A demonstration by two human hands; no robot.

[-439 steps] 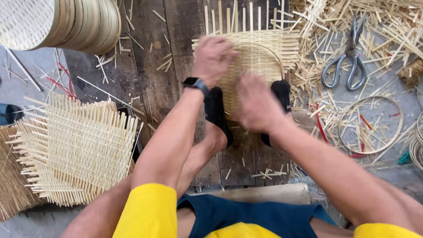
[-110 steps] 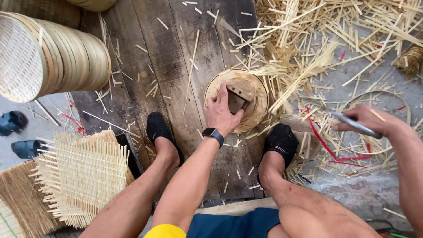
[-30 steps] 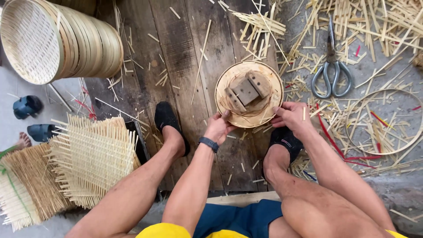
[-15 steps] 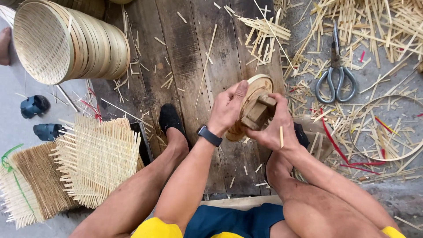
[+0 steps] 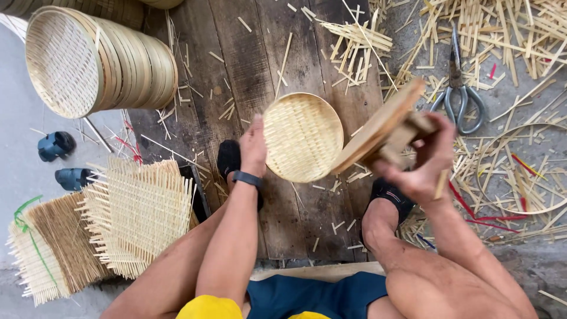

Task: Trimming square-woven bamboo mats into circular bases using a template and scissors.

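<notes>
Fingers (image 5: 255, 134) of the left hand (image 5: 254, 150) lie straight and pressed together, flat against the left rim of a small round woven tray (image 5: 302, 137); a dark wristband sits just below. Right hand (image 5: 426, 158) curled, fingers clamped around the wooden block handle of a round wooden mould disc (image 5: 378, 127), held tilted on edge just right of the tray; whether the two touch cannot be told.

Tray: pale bamboo, tight basket weave, shallow, thin hoop rim, held above the dark plank floor (image 5: 236, 65) between the person's feet.

Surroundings: stack of larger woven trays (image 5: 97, 62) on its side, upper left. Square woven mats (image 5: 139, 212) with loose strip ends, lower left. Metal shears (image 5: 458, 88) among scattered bamboo offcuts, upper right. Bamboo hoop (image 5: 520, 168) at right. Two blue sandals (image 5: 62, 159) on grey concrete, far left. No packages, labels or signs visible.
</notes>
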